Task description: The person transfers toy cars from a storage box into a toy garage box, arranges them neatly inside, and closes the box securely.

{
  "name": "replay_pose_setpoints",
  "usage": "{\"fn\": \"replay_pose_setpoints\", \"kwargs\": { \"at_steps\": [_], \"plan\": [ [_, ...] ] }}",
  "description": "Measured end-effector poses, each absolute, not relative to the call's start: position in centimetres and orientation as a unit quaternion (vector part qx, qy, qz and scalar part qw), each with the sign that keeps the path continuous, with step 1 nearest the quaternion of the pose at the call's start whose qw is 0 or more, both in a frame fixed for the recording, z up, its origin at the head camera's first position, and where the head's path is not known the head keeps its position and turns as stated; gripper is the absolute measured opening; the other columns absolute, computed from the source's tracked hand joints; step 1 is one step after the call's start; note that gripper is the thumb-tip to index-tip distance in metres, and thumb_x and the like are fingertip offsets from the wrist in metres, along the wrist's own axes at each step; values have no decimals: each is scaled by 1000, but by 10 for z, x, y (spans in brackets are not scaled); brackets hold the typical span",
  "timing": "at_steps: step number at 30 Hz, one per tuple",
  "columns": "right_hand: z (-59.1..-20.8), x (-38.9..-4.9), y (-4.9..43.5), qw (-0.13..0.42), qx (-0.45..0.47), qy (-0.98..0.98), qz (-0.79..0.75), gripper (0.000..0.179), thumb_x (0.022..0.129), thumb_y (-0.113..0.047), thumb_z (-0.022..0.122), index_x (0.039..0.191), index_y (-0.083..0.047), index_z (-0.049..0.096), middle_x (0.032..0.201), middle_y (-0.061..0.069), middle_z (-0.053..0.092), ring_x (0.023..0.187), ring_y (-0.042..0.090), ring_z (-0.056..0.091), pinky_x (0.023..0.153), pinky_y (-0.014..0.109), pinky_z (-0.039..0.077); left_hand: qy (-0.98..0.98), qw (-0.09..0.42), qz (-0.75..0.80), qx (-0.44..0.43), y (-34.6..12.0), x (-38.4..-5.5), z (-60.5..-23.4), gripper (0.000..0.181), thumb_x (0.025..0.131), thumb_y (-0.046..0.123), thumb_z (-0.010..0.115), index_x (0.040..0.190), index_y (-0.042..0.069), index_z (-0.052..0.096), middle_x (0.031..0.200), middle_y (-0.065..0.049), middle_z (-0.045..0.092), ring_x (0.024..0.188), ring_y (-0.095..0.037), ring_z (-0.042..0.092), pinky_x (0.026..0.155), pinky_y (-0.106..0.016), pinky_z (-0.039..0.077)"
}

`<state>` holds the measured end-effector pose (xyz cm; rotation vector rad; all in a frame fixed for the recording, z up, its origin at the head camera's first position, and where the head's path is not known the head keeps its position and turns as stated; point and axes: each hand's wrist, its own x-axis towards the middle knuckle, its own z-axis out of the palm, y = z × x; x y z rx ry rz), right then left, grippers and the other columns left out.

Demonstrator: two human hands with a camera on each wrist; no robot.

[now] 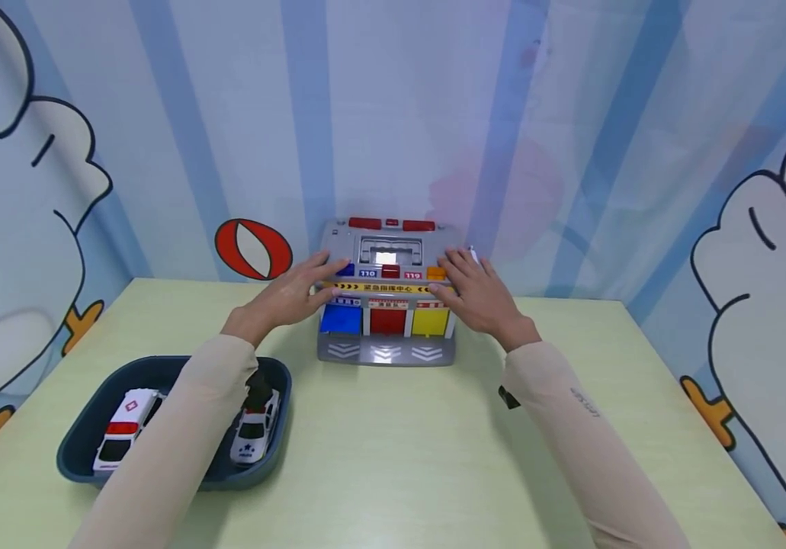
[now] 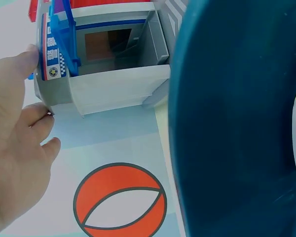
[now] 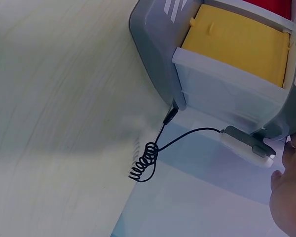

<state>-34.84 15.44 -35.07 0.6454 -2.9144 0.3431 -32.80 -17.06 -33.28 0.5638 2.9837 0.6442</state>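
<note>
A grey toy emergency station (image 1: 384, 288) stands near the back of the table, its front facing me. My left hand (image 1: 290, 293) grips its upper left side, thumb in front by the blue button. On the opposite side my right hand (image 1: 478, 293) holds the upper right edge, with fingers over the orange button (image 1: 436, 273). The blue door (image 2: 64, 37) is swung up, showing the bay behind it; the red door (image 1: 388, 321) and yellow door (image 3: 239, 42) are down. A white and grey handset (image 3: 246, 145) hangs at the right side on a coiled black cord (image 3: 145, 160).
A dark blue bin (image 1: 281, 438) sits at the front left, under my left forearm. Inside are a white toy ambulance (image 1: 125, 423), a white toy police car (image 1: 254, 431) and something dark behind it. A printed curtain (image 1: 393, 114) hangs behind the table (image 1: 393, 457).
</note>
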Motion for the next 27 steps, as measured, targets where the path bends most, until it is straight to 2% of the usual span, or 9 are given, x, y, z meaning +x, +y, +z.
{"fn": "replay_pose_setpoints", "kwargs": {
  "at_steps": [10, 17, 24, 27],
  "plan": [
    [-352, -347, 155, 71, 217, -968, 105, 72, 103, -55, 34, 160, -12, 21, 169, 8, 14, 157, 32, 6, 127, 51, 0, 964, 27, 190, 183, -173, -320, -329, 63, 103, 40, 49, 160, 31, 23, 168, -14, 16, 155, -40, 13, 117, -67, 24],
    [-353, -350, 155, 71, 218, -969, 96, 72, 104, -55, 33, 160, -12, 20, 169, 8, 14, 157, 31, 6, 127, 52, 1, 966, 34, 168, 192, -180, -309, -328, 68, 99, 43, 57, 159, 30, 27, 167, -14, 19, 155, -40, 11, 117, -69, 21],
    [-352, -350, 155, 68, 223, -967, 99, 71, 104, -54, 32, 160, -12, 20, 169, 8, 14, 158, 30, 6, 127, 49, 1, 969, 37, 128, 208, -186, -289, -325, 72, 96, 44, 62, 158, 28, 30, 168, -14, 19, 154, -42, 14, 115, -67, 28],
    [-352, -350, 156, 71, 226, -966, 100, 71, 104, -53, 33, 160, -11, 20, 169, 9, 14, 157, 31, 7, 127, 50, 2, 968, 39, 117, 218, -188, -280, -322, 71, 96, 43, 62, 157, 26, 32, 167, -14, 20, 154, -42, 14, 116, -67, 26]
  ]
}}
